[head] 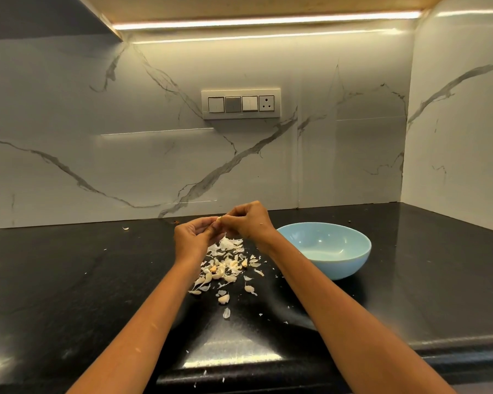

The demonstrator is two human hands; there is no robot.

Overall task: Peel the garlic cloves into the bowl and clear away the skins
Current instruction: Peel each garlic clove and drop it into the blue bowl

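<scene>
Clove (218, 219) pinched between both hands above the skins (228, 261)
It is held by left hand (190, 237) and right hand (248, 220) fingertips; the bowl (329, 250) lies just right, nearer the right hand, seemingly empty

Bowl (336, 260) sits right of the skins (225, 263) on the counter (69, 280).

A polished black stone surface (69, 280) is seen, glossy and mirror-like under the lamp. Thin, papery white garlic skins (228, 251) are scattered over it. The round pale blue bowl (336, 260) is smooth and glazed; the white marble-veined wall (125, 152) is sleek.
</scene>
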